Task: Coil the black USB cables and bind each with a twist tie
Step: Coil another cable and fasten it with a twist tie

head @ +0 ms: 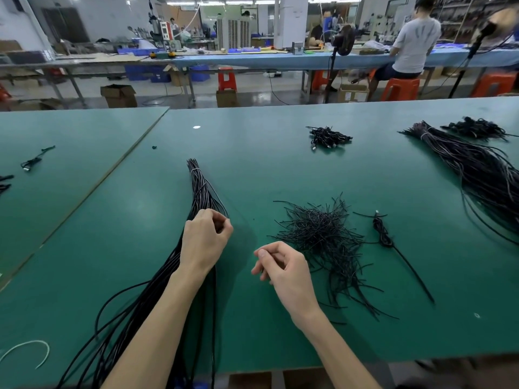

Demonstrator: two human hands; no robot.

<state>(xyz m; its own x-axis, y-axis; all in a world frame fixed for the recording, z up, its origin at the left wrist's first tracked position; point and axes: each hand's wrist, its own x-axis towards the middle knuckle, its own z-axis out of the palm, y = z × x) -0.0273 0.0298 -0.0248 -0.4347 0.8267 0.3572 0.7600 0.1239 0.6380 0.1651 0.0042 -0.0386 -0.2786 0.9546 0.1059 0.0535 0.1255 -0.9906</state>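
A long bundle of black USB cables (200, 189), tied near its far end with a pale band, lies on the green table (280, 164) and runs toward me off the near edge. My left hand (205, 242) rests on this bundle, its fingertips pinching one cable at the bundle's right side. My right hand (280, 266) hovers just left of a loose heap of black twist ties (320, 237), fingers loosely curled, holding nothing I can see. One coiled, bound cable (382, 234) lies right of the heap.
A pile of bound cables (328, 136) sits further back. A second large cable bundle (477, 169) stretches along the right side, with another pile (477, 127) behind it. A white cord (31, 349) lies near left. Stray cables (33, 160) lie on the left table.
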